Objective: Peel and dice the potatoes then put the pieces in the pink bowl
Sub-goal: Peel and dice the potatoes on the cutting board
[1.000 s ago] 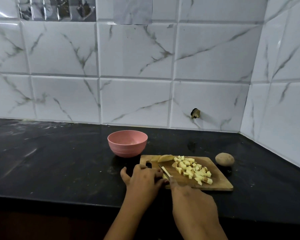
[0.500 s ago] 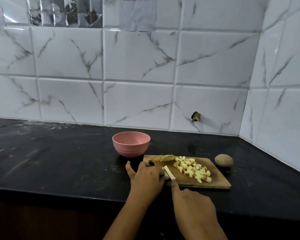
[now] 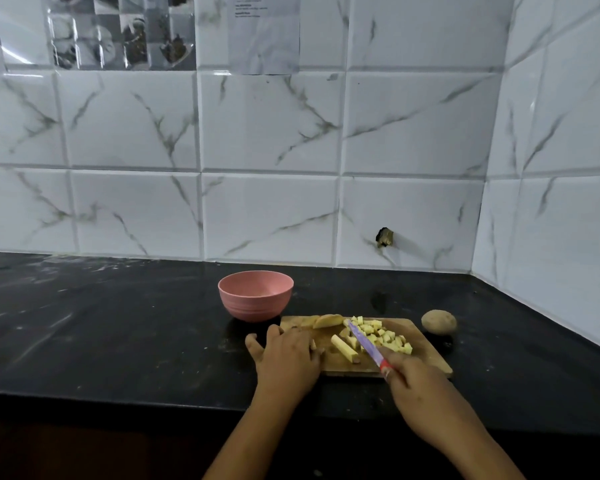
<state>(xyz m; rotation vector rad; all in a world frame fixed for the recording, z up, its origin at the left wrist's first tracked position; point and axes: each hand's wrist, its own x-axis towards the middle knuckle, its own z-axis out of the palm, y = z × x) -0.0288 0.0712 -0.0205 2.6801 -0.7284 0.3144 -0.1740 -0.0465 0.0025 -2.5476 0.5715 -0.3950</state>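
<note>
A wooden cutting board (image 3: 426, 355) lies on the black counter. A heap of diced potato (image 3: 381, 334) sits on its middle, a cut potato strip (image 3: 343, 348) lies to the left of it, and a larger potato piece (image 3: 328, 320) rests at the board's far left edge. My right hand (image 3: 420, 386) grips a knife (image 3: 364, 342) with a red handle, its blade slanting across the dice. My left hand (image 3: 288, 355) rests on the board's left end, its fingertips curled near the strip; whether it holds anything is hidden. The pink bowl (image 3: 256, 295) stands behind the board, looking empty.
A whole unpeeled potato (image 3: 438, 321) lies on the counter right of the board. White marble tile walls close the back and the right side, forming a corner. The counter's front edge (image 3: 118, 396) runs just below my hands.
My right hand has swung right and the knife has left the strip, its blade now lying over the diced heap. The camera tilted up a little. My left hand stays on the board.
</note>
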